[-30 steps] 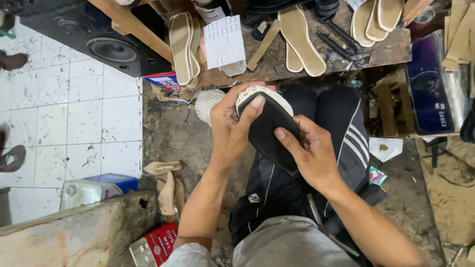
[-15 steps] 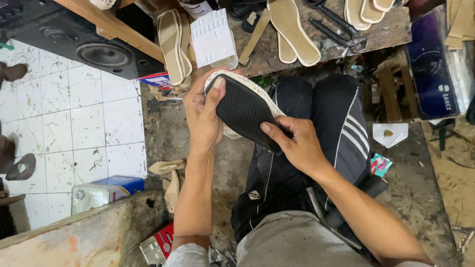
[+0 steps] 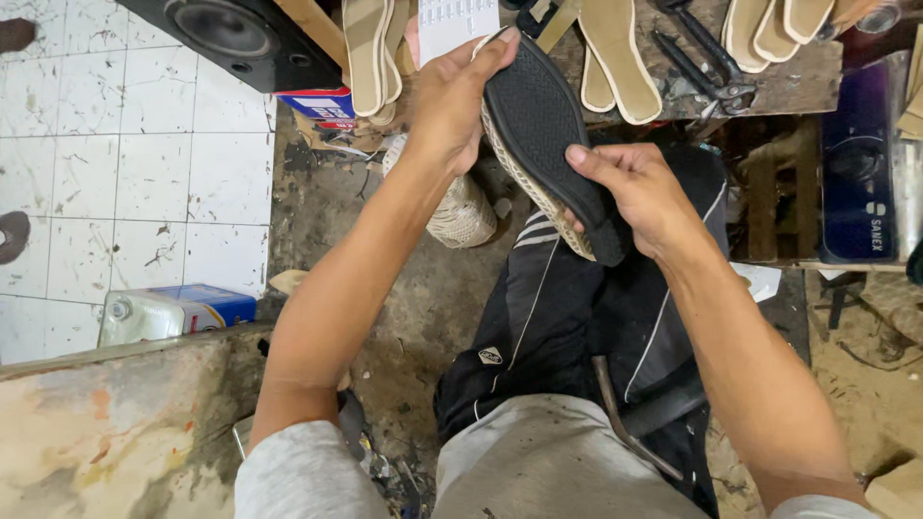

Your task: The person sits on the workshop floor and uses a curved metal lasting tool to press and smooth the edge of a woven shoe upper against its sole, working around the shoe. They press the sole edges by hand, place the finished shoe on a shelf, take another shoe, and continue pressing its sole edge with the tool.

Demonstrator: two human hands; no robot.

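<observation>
Both my hands hold a shoe sole with a black textured bottom and a woven pale rim, tilted with its toe up and away from me. My left hand grips the toe end, fingers curled over the top edge. My right hand clasps the heel end, thumb pressed on the black face. The sole hangs above my lap, over black trousers with white stripes.
A wooden bench ahead carries several tan insoles, pliers and a white paper. A black speaker stands at the upper left by white floor tiles. A plastic canister lies left; a hammer handle rests on my lap.
The sole has been raised and turned more upright, toe toward the bench. My left hand shifted to the toe tip and my right hand slid to the heel.
</observation>
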